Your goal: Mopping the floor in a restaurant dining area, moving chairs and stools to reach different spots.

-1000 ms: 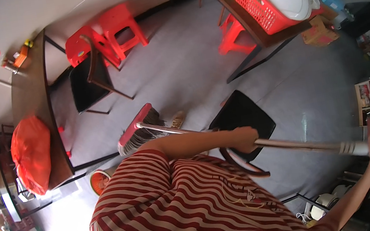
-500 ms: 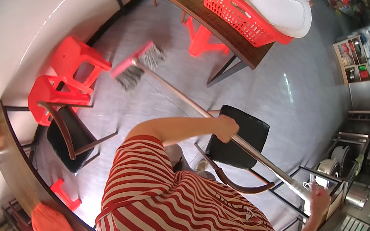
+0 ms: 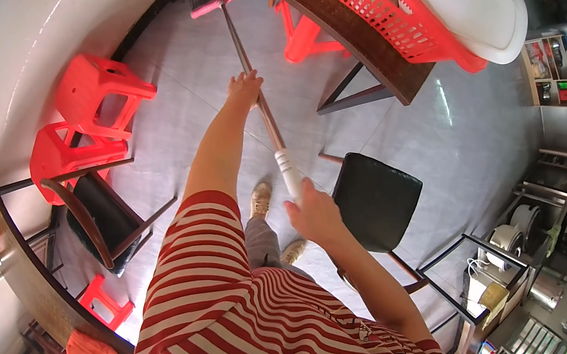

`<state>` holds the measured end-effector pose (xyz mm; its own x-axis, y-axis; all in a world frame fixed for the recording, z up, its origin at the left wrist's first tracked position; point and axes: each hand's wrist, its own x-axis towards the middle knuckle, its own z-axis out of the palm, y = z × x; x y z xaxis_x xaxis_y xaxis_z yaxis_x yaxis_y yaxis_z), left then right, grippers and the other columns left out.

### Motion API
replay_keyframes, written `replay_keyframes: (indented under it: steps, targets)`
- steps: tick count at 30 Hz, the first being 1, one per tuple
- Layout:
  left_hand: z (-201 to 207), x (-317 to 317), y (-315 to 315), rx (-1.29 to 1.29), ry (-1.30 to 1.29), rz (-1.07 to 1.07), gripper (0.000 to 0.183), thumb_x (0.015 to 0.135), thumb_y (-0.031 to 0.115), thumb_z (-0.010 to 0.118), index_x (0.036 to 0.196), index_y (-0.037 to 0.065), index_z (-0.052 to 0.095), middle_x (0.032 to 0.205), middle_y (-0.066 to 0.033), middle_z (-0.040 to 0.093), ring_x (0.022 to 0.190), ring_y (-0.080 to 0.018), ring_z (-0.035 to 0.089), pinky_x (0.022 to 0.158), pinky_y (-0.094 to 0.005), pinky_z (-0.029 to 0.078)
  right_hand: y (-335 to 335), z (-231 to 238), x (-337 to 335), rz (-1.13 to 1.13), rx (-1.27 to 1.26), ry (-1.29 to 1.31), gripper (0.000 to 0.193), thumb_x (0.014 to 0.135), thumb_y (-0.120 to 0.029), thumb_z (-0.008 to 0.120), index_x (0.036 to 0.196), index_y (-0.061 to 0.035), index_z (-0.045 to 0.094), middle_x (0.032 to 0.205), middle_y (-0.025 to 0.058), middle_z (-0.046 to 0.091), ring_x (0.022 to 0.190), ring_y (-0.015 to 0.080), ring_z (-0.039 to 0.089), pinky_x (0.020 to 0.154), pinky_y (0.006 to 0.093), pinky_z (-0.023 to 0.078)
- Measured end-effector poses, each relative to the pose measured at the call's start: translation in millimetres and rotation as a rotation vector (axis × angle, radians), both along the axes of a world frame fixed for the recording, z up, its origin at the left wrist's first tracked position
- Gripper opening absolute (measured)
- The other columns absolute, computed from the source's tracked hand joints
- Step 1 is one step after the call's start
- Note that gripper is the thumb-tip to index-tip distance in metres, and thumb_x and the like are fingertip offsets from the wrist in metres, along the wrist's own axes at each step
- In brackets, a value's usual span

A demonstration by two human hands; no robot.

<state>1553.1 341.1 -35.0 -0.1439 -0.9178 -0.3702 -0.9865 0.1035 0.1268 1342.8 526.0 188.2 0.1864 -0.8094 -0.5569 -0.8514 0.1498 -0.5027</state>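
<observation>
A mop with a pink head (image 3: 221, 1) lies far forward on the grey floor, by the wall's dark skirting. Its strings are mostly hidden beyond the pink bar. The metal pole (image 3: 273, 126) runs back toward me and ends in a white handle grip (image 3: 287, 169). Partway along the pole, my left hand (image 3: 245, 90) is closed round it, arm stretched out. My right hand (image 3: 315, 211) grips the white end, nearer my body. A black-seated chair (image 3: 380, 199) stands just right of that hand.
Red plastic stools (image 3: 104, 95) stand along the left wall, beside another dark chair (image 3: 105, 220). At the upper right, a wooden table (image 3: 387, 75) carries a red basket (image 3: 382, 4) with white lids; a red stool (image 3: 310, 37) sits beneath. A black metal frame (image 3: 468, 319) stands lower right.
The mop head has gone forward to the wall, and the pole now points ahead of me. My left hand has reached forward; my right hand has come in from the lower right.
</observation>
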Motion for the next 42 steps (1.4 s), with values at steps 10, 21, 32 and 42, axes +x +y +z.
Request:
replay_keyframes:
  steps: [10,21,32,42]
  targets:
    - [-11,-112,104,0.061,0.183,-0.149,0.049,0.072,0.026,0.063,0.118,0.016,0.049,0.135,-0.0093,0.034,0.127,-0.0311,0.026,0.103,-0.0491,0.023,93,24,-128,-0.063,0.132,0.056,0.033,0.076,-0.023,0.058,0.102,-0.0045,0.05,0.074,0.0224,0.059,0.071,0.0427,0.057,0.062,0.0482,0.045]
    - [71,-282,263,0.22,0.299,-0.52,0.021,0.059,0.025,0.065,0.078,0.016,0.067,0.091,-0.0068,0.058,0.097,-0.0298,0.049,0.093,-0.0511,0.031,245,145,-280,-0.195,0.147,0.072,0.029,0.072,-0.018,0.062,0.098,-0.0067,0.058,0.063,0.0168,0.058,0.062,0.0352,0.059,0.056,0.0381,0.046]
    - [54,-288,265,0.058,0.382,-0.692,0.018,0.057,0.019,0.063,0.074,0.015,0.066,0.084,-0.007,0.058,0.093,-0.0278,0.052,0.089,-0.0495,0.033,302,119,-261,-0.53,0.112,-0.052,0.031,0.072,-0.016,0.063,0.099,0.0,0.059,0.061,0.0106,0.056,0.054,0.0168,0.053,0.053,0.03,0.043]
    - [55,-258,283,0.07,0.251,-0.669,0.014,0.056,0.021,0.064,0.069,0.015,0.066,0.075,-0.0061,0.062,0.086,-0.0244,0.058,0.077,-0.0405,0.044,339,111,-220,-0.331,-0.091,-0.065,0.049,0.073,-0.016,0.065,0.115,0.0047,0.051,0.084,0.0161,0.064,0.077,0.0125,0.059,0.067,0.0261,0.046]
